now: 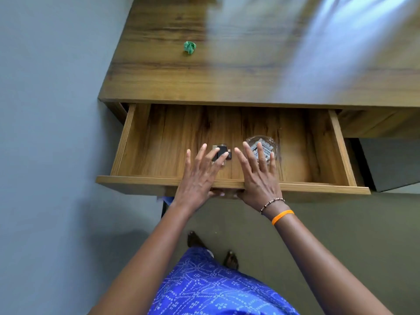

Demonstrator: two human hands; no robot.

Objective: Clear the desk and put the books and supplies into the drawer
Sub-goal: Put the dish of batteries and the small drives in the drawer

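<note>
Green, crumpled, the small scrap (189,47) lay far up the tabletop (227,83) near its left edge, beyond the open drawer (159,142). My left hand (200,176) was nearer it than my right hand (259,176); both were spread flat over the drawer's front edge, holding nothing.

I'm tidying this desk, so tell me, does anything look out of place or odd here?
One thing: a small crumpled green scrap lies alone on the desk top, not in the open drawer. Inside the drawer, a small black gadget and a glass dish of packets sit upright, nothing spilled.
</note>
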